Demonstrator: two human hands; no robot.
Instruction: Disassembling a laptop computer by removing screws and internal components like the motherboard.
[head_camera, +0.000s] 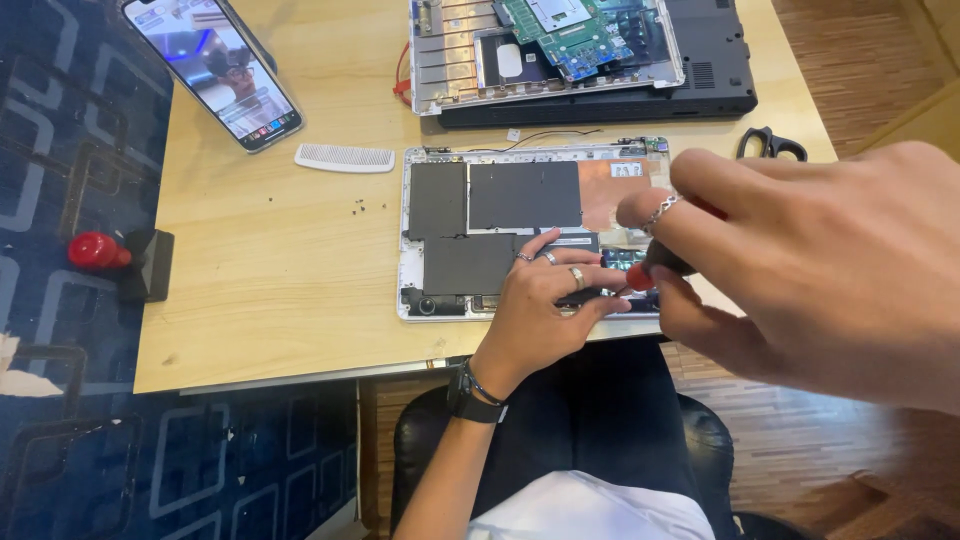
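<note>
An opened laptop base (500, 215) lies on the wooden table (280, 280), its inside covered by dark sheets and a copper patch. My left hand (545, 305) rests flat on the base's near edge, fingers with rings spread over the lower middle. My right hand (800, 260), close to the camera, grips a screwdriver (655, 265) with a black and red handle, held just right of the left fingers over the base's lower right part. The tool's tip is hidden.
A second dismantled laptop (600, 60) with a green circuit board lies at the back. A lit phone (215, 65), a white comb (345, 157), several tiny screws (362, 207) and black scissors (770, 143) sit on the table. A red-topped object (120, 255) stands off its left edge.
</note>
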